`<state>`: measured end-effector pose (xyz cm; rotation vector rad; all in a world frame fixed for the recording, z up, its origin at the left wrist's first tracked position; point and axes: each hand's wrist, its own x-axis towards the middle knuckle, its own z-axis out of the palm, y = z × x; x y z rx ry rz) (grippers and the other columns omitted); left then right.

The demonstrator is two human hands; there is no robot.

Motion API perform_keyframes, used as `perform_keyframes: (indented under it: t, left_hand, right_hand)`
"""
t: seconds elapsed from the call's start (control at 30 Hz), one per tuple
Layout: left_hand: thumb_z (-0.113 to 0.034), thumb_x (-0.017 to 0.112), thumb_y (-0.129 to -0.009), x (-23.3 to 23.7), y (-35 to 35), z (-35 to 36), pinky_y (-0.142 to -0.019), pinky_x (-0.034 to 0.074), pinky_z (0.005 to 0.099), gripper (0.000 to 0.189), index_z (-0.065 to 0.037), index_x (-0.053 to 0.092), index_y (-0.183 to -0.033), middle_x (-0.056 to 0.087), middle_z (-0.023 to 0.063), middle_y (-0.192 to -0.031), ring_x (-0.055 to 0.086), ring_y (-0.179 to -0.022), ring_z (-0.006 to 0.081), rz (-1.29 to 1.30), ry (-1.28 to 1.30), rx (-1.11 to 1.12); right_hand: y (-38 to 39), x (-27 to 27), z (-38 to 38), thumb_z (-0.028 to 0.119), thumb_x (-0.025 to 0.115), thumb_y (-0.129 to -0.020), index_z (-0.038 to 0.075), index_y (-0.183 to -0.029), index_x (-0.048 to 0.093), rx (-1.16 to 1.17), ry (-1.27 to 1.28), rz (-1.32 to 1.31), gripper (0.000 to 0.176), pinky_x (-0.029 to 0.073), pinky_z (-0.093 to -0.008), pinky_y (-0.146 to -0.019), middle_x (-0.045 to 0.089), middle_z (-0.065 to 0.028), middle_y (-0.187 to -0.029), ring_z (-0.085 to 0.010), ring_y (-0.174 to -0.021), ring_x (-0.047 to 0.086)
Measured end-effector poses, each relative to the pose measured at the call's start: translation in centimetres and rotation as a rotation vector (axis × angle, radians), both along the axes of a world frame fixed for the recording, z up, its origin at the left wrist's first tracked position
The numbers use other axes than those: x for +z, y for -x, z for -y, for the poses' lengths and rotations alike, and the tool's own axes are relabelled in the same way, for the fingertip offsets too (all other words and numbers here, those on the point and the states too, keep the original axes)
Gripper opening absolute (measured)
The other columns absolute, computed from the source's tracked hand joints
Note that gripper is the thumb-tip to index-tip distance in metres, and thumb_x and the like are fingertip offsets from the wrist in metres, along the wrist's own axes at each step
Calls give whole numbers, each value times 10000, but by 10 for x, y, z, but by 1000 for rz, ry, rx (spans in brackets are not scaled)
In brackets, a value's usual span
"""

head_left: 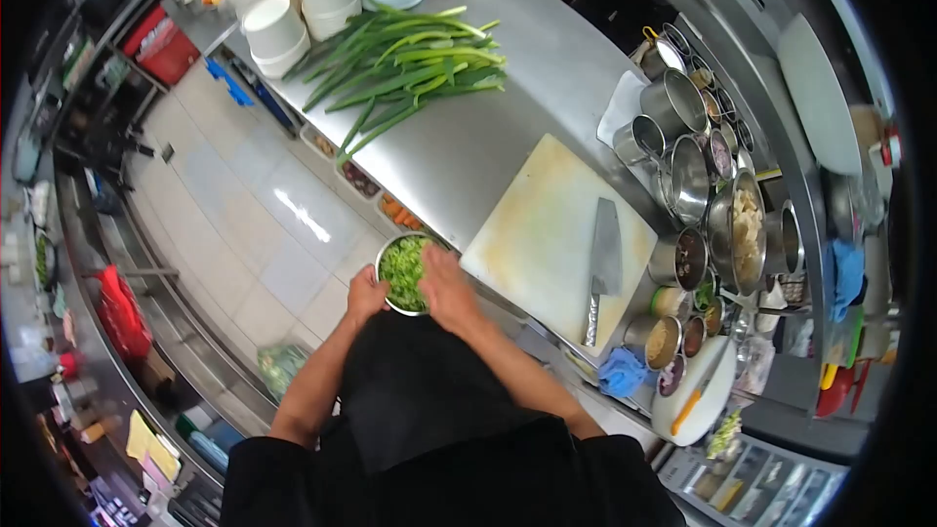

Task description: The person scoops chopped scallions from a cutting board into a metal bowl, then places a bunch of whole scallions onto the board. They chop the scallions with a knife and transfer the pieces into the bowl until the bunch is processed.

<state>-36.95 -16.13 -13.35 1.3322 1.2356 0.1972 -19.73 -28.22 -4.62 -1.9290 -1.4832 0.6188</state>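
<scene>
Chopped green onion fills a round metal bowl (404, 273) in front of my body, beside the counter edge. My left hand (367, 295) grips the bowl's left rim. At the bowl's right side is my right hand (447, 285), blurred by motion, over or against the greens; its fingers are smeared. To the right, a white cutting board (532, 234) lies on the steel counter, with a cleaver (606, 249) resting on it, handle toward me. Long green onions (410, 68) are spread on the counter further off.
White stacked containers (273, 29) stand at the counter's far left. Metal pots and bowls (689, 176) of ingredients line the right side, near a blue cloth (622, 372) and an oval white plate (695, 390). A red bin (164, 49) is at the upper left.
</scene>
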Motion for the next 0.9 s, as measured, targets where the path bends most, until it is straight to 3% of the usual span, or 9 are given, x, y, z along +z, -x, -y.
perform_keyframes:
  t: [0.1, 0.17, 0.23, 0.3, 0.4, 0.5, 0.6, 0.8, 0.9]
  left_hand:
    - [-42, 564, -802, -3, 23, -7, -425, 518, 333, 58, 3, 544, -835, 592, 108, -648, 630, -466, 210, 6, 6, -56]
    - [-30, 561, -790, 24, 49, -18, -463, 563, 347, 211, 37, 599, -987, 647, 130, -777, 665, -589, 225, 27, 23, -93]
    - [-20, 573, -784, 72, 68, -29, -465, 579, 340, 248, 43, 610, -1022, 667, 140, -843, 672, -630, 232, 19, 78, -65]
    - [17, 577, -764, 107, 84, -45, -455, 593, 359, 169, 31, 598, -932, 651, 132, -785, 665, -592, 237, 21, 87, -18]
    - [22, 569, -746, 175, 58, -65, -444, 591, 352, 136, 11, 561, -881, 627, 117, -715, 642, -522, 225, 50, 82, 30]
    - [-10, 536, -765, 215, -11, -85, -469, 590, 343, 158, 21, 560, -918, 636, 119, -762, 657, -562, 224, 84, 18, -9]
    - [-58, 541, -813, 220, -108, -106, -525, 605, 356, 344, 80, 570, -1127, 669, 167, -922, 679, -663, 251, 204, -50, -92]
    - [-26, 566, -816, 165, -328, -152, -550, 621, 354, 259, 85, 560, -1050, 651, 179, -943, 685, -657, 283, 406, 12, -107]
    - [-32, 574, -826, 149, -393, -154, -543, 618, 361, 229, 76, 539, -1025, 635, 154, -894, 679, -642, 286, 427, 86, -172]
  right_hand:
    - [8, 15, 9, 186, 499, -971, -85, -1401, 366, -72, -196, -33, 526, 238, -469, -1156, 364, -265, -1466, -414, -1381, 318]
    - [-21, 27, 23, 182, 516, -963, -80, -1388, 394, -219, -287, 36, 514, 256, -461, -1149, 413, -268, -1429, -418, -1359, 354]
    - [-60, 37, 47, 208, 492, -983, -54, -1405, 393, -338, -323, -36, 506, 267, -449, -1145, 401, -266, -1443, -414, -1369, 347]
    - [-89, 44, 74, 274, 401, -1026, -28, -1438, 362, -490, -251, -58, 512, 266, -418, -1146, 395, -265, -1453, -396, -1376, 352]
    - [-106, 31, 99, 301, 393, -1031, -47, -1414, 384, -584, -241, -31, 518, 296, -416, -1125, 420, -277, -1426, -404, -1348, 390]
    - [-98, 24, 110, 314, 393, -1029, -57, -1399, 396, -632, -251, -154, 525, 303, -435, -1119, 404, -297, -1425, -421, -1351, 372]
    - [-78, 25, 102, 330, 377, -1033, -81, -1364, 429, -666, -254, -183, 531, 327, -440, -1099, 441, -306, -1387, -437, -1315, 411]
    - [-72, 32, 54, 320, 402, -1030, -61, -1364, 441, -707, -251, -145, 509, 347, -424, -1081, 461, -293, -1374, -426, -1293, 442]
    - [-74, 38, 21, 293, 431, -1026, -51, -1350, 458, -821, -244, -79, 474, 374, -402, -1055, 497, -266, -1347, -402, -1257, 488]
